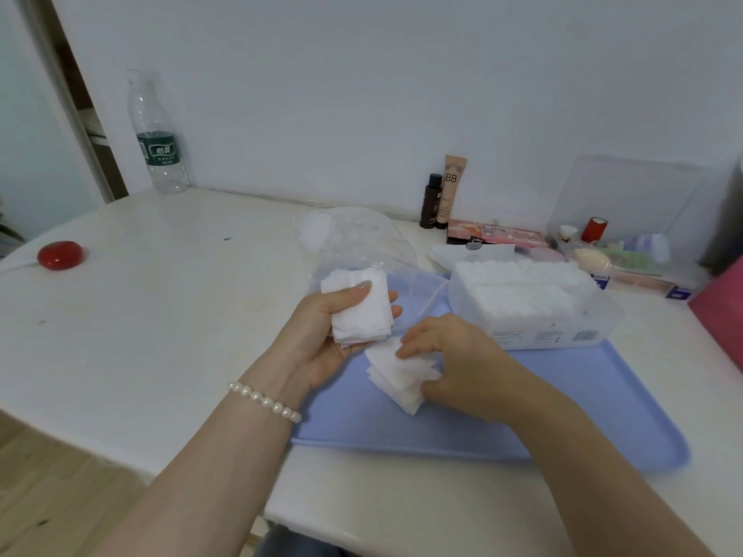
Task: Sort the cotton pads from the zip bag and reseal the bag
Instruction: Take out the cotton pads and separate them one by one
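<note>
Head view, and starting far out to the left of the left hand's grip: a red round object (60,255) sits on the white desk (169,299), with a clear water bottle (157,134) back by the wall, both well out of the working area. Now the left hand (321,335), pearl bracelet (264,402) at the wrist: its grip is closed round a neat stack of cotton pads (360,311), thumb on top, held upright so the edges stay squared, I'd say. Just behind that grip the zip bag (354,239) lies crumpled and apparently open; whether pads remain inside is hard to tell through the glare. Just right of it, the right hand (450,363) is pinching a looser pile of pads (396,375) on the blue tray (563,416), probably gathering them. Beyond that grip, a clear box (526,303) packed with white pads. Cosmetics (442,195) at the back are blurred, their labels mostly unreadable.
</note>
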A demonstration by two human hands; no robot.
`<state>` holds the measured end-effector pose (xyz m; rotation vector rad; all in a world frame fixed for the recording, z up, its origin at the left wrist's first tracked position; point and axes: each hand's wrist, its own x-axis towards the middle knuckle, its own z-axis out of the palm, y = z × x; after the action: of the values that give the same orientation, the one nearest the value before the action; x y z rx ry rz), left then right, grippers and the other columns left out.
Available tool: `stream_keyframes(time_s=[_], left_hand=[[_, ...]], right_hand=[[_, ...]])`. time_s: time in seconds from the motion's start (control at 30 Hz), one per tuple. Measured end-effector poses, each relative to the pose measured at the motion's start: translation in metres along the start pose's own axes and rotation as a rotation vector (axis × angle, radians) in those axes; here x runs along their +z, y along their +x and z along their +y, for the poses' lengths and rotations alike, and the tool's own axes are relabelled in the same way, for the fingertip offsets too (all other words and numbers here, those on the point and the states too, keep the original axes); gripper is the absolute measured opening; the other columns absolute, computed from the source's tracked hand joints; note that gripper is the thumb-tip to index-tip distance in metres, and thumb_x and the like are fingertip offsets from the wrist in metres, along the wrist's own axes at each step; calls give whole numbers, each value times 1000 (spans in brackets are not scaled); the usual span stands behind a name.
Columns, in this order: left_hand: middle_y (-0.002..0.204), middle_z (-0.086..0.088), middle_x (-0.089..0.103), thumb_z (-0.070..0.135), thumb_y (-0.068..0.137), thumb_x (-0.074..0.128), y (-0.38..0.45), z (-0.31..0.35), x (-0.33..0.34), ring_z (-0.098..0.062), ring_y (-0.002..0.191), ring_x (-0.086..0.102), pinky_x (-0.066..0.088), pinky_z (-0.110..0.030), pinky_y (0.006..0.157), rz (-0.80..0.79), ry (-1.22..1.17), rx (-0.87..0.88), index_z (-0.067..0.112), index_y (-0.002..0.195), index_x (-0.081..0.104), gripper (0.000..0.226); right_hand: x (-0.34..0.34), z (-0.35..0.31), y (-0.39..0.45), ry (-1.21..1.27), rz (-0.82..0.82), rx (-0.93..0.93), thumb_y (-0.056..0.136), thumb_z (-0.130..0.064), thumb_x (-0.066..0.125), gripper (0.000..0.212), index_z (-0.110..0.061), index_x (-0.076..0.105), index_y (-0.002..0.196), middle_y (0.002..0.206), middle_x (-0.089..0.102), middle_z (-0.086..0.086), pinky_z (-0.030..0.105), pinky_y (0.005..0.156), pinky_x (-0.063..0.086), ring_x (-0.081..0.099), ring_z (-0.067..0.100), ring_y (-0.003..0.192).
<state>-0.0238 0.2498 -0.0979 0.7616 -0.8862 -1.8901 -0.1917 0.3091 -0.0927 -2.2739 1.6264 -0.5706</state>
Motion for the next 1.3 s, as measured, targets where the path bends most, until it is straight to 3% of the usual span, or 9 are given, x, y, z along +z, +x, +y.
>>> stream_keyframes(time_s=[0.13,0.33,0.47,0.53,0.63,0.73,0.9,1.13,1.3], left_hand=[[94,-14,71,16,72,61,0,-1,-1,-26,84,70,52,-38,82,-7,9,-20,4,103,61,34],[93,-15,72,15,72,61,0,-1,-1,-25,79,72,60,-37,67,-25,-38,-5,1,107,59,38],[96,-14,72,14,73,63,2,-2,-3,-24,86,70,58,-37,74,-27,-15,47,2,112,60,41],[92,-12,72,12,74,63,2,-4,-2,-23,84,70,56,-38,75,-37,41,64,3,106,63,32],[89,-11,73,6,82,60,1,-7,2,-22,77,71,59,-35,68,-56,103,60,2,105,63,24],[92,-11,73,6,83,59,1,-11,5,-22,81,70,59,-33,68,-74,159,82,1,106,63,24],[113,-24,66,9,86,63,4,-19,8,-38,105,63,52,-47,90,-58,283,137,-3,116,61,32],[100,-12,69,17,89,55,1,-19,14,-17,84,66,54,-24,65,-151,269,120,1,113,64,30],[125,-22,59,30,103,33,3,-18,14,-33,115,57,50,-39,92,-144,185,52,-2,128,52,45]], right_hand=[[7,3,3,-68,41,-17,77,-9,64,29,-11,70,106,110,64,2,25,90,39,50,20,107],[7,7,7,140,185,57,88,-17,59,13,-8,68,87,85,62,-1,16,70,37,51,12,80],[-8,-1,4,683,444,117,82,-12,67,15,-14,63,68,59,56,-7,16,57,40,48,6,56],[-17,-5,2,1074,483,150,76,-11,68,4,-11,65,75,64,64,-3,18,61,50,59,8,63],[-23,-9,1,1370,483,204,65,-14,65,19,-5,63,82,70,69,2,21,56,54,66,12,66],[-19,-13,0,1269,492,249,69,-12,66,9,-7,66,77,62,65,3,20,39,41,58,14,53],[-13,-20,2,1179,473,180,77,-6,64,15,-16,74,71,64,68,2,23,45,47,61,13,57],[-3,-29,5,1079,512,170,80,5,64,18,-12,69,82,75,74,1,24,64,57,69,13,72],[0,-33,6,1076,563,225,76,1,69,15,-12,64,80,69,73,5,29,62,55,66,15,65]])
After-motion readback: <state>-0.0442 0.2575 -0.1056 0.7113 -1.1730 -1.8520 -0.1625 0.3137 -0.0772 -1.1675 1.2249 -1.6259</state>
